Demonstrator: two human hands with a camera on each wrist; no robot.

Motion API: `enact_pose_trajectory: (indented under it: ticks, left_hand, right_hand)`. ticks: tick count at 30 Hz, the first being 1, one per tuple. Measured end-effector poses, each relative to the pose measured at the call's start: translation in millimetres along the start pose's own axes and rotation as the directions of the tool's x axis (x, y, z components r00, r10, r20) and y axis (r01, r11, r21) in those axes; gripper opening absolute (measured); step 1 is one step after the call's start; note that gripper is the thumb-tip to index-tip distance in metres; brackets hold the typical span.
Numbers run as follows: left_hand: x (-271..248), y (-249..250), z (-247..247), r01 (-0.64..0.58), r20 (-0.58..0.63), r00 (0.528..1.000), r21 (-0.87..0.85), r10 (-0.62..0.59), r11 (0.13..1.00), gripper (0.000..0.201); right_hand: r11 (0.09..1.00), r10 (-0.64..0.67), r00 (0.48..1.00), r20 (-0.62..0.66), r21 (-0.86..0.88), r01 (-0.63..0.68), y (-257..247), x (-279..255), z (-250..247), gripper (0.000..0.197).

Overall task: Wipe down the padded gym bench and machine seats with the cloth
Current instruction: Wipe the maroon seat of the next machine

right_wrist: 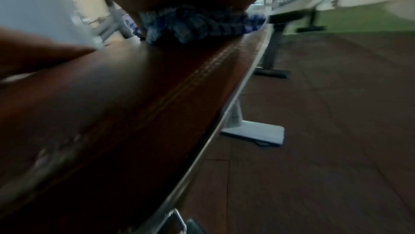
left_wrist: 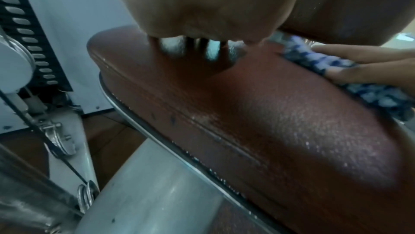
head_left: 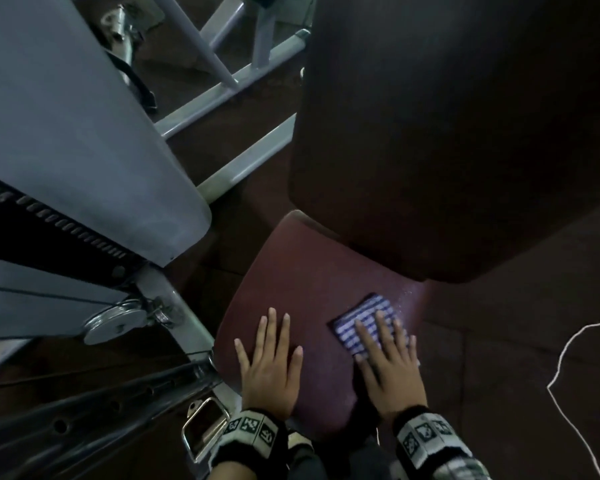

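Presently both hands lie flat on the maroon padded seat [head_left: 291, 271] of a gym machine. The right hand [head_left: 388, 368] presses down on a blue-and-white striped cloth [head_left: 364, 320], its fingers straight and slightly spread over the fabric, none of them curled round it; the cloth reaches out beyond the fingertips and bunches a little under the palm, as the right wrist view shows [right_wrist: 197, 24]. Just beyond the cloth the dark backrest pad [head_left: 447, 133] rises over the far part of the seat. The left hand [head_left: 271, 365] rests bare on the padding beside the right one, apart from the cloth, fingers straight and fanned, holding nothing. In the left wrist view the seat surface [left_wrist: 292, 122] glistens with fine droplets along its stitched seam. Outward from the left hand stand the grey shroud [head_left: 66, 116] of the weight stack, a chrome pulley [head_left: 115, 322], and nearer the wrist a metal handle [head_left: 205, 431]. Out past the right hand a white cord [head_left: 568, 348] trails over the dark floor.
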State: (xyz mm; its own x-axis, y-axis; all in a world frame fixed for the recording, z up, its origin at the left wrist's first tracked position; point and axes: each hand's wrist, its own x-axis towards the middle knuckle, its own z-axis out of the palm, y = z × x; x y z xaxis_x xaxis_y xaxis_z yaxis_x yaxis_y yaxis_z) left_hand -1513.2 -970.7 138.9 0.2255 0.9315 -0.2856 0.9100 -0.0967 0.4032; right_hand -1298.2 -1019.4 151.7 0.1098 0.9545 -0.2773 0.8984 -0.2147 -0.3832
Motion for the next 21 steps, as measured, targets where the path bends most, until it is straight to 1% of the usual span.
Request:
enact_pose_trajectory:
  ticks: [1,3,4,8,10,12,14,15,16,17,18,19,20,21]
  left_hand:
    - [0,-1,2,0.002,0.007,1.000,0.009,-0.003,1.000,0.060]
    - [1,-2,4,-0.001,0.016,1.000,0.026,0.000,1.000,0.061]
    - [1,-2,5,-0.006,0.015,1.000,0.031,0.006,1.000,0.061]
    - [0,-3,7,-0.023,-0.005,1.000,0.029,0.023,0.999,0.062]
    - [-1,-3,7,-0.026,-0.003,1.000,0.015,0.026,1.000,0.062]
    - [-1,-4,8,-0.030,-0.008,1.000,0.019,0.030,0.999,0.062]
    - [1,-4,10,-0.021,0.008,1.000,0.041,0.021,0.999,0.062]
    - [2,-4,10,-0.018,0.019,1.000,0.054,0.017,0.998,0.062]
    - [4,-3,10,-0.015,0.024,1.000,0.070,0.013,0.997,0.062]
    - [5,-3,10,-0.011,0.024,1.000,0.087,0.009,0.996,0.062]
    - [5,-2,10,-0.003,0.025,1.000,0.094,0.001,0.996,0.062]
    - [5,-1,9,0.001,0.030,1.000,0.092,-0.003,0.996,0.062]
    - [4,-1,9,0.001,0.035,0.999,0.088,-0.004,0.996,0.062]
    - [3,-1,8,0.001,0.035,0.999,0.078,-0.004,0.997,0.062]
  right_hand:
    - [0.991,0.100,0.994,-0.048,0.099,-0.095,6,1,-1,0.061]
    - [0.916,0.253,0.965,-0.061,0.337,-0.219,13,9,-5,0.062]
    - [0.869,0.301,0.951,-0.064,0.429,-0.246,15,16,-8,0.061]
    - [0.699,0.450,0.889,-0.087,0.654,-0.289,22,50,-26,0.058]
    - [0.623,0.525,0.849,-0.055,0.705,-0.339,25,65,-38,0.056]
    - [0.548,0.601,0.799,-0.012,0.734,-0.401,28,82,-55,0.048]
    - [0.401,0.678,0.726,0.114,0.770,-0.496,32,101,-74,0.035]
    - [0.356,0.693,0.698,0.181,0.756,-0.550,34,109,-82,0.029]
    - [0.343,0.691,0.684,0.232,0.728,-0.593,39,117,-86,0.023]
    - [0.350,0.688,0.681,0.252,0.707,-0.614,42,120,-88,0.024]
    - [0.370,0.679,0.689,0.252,0.694,-0.618,47,122,-86,0.027]
    - [0.384,0.675,0.700,0.232,0.700,-0.602,49,120,-82,0.026]
    - [0.420,0.662,0.728,0.179,0.715,-0.558,51,114,-75,0.023]
    - [0.471,0.631,0.770,0.091,0.744,-0.474,52,105,-66,0.021]
